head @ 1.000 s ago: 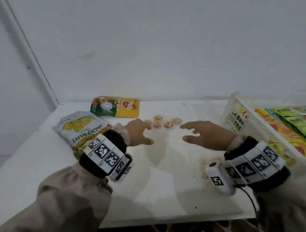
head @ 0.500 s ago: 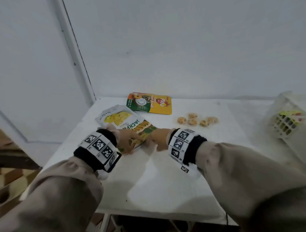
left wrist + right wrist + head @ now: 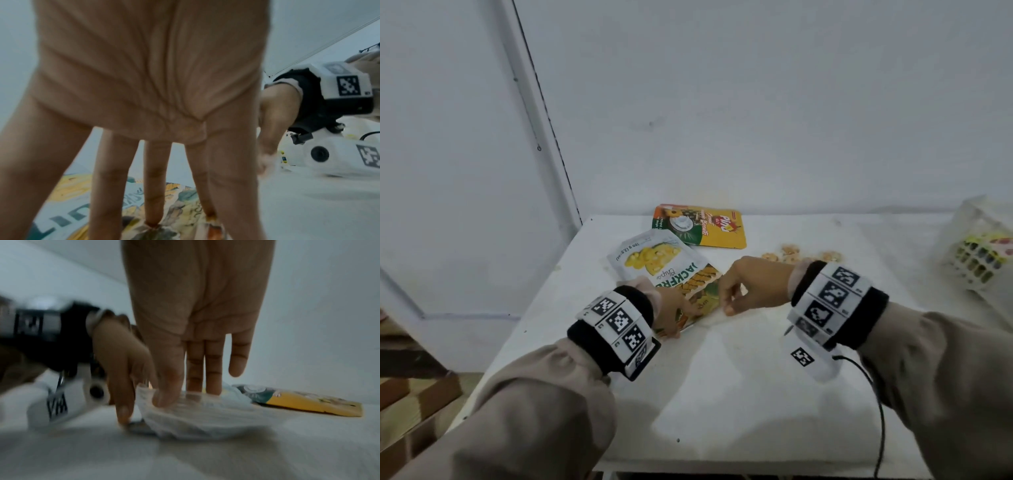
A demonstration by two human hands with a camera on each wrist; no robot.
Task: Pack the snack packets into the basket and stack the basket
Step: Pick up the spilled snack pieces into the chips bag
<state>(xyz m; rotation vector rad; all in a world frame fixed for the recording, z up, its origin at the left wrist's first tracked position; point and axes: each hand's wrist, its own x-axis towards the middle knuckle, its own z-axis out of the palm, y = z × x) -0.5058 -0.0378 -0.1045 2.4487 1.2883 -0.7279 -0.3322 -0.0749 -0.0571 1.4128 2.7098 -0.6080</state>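
A white jackfruit chips packet (image 3: 661, 263) lies on the left part of the white table (image 3: 722, 394). My left hand (image 3: 678, 318) is at its near left end, straight fingers spread, their tips pressing on the packet (image 3: 72, 211). My right hand (image 3: 726, 301) pinches the near right corner of the packet (image 3: 195, 415) between thumb and fingers and holds that corner a little off the table. A yellow and green packet (image 3: 702, 226) lies flat behind it. The white basket (image 3: 979, 253) stands at the right edge, partly out of view, with coloured packets inside.
A clear packet of small round biscuits (image 3: 798, 253) lies just behind my right wrist. A white wall rises right behind the table. The table's left edge drops off beside the jackfruit packet. A black cable (image 3: 876, 411) hangs from my right wrist.
Both hands moved left from the middle of the table to the jackfruit packet, and the view swung left with them. The right hand has taken hold of the packet's near corner.
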